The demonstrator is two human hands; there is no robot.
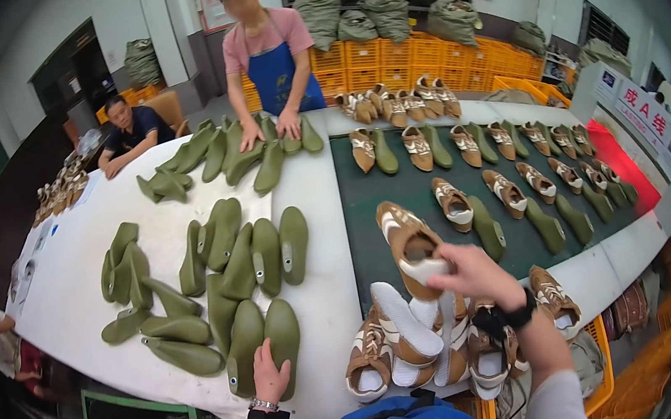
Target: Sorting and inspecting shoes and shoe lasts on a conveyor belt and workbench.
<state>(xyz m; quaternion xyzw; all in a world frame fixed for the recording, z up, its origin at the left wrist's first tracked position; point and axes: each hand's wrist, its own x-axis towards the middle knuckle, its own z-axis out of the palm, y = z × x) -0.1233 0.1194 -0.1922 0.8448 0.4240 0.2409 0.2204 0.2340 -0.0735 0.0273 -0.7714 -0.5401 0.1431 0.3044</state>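
My right hand (pixel 480 275) grips a brown sneaker (pixel 397 235) with white stripes by its heel, raised over the near edge of the dark green belt. My left hand (pixel 269 377) lies against a green shoe last (pixel 284 335) at the table's near edge, fingers stretched out. Right beside it is another green last (pixel 246 340). More green lasts (pixel 234 265) are spread over the white tabletop (pixel 324 313) on the left. Under my right forearm sit several brown sneakers (pixel 367 359) and white insole-shaped pieces (pixel 405 319).
On the dark green belt (pixel 401 192), sneakers stand paired with lasts in two rows. Across the table a co-worker in a blue apron (pixel 274 78) has both hands on lasts; another person (pixel 130 130) sits at the far left. Orange crates (pixel 392 58) and sacks line the back.
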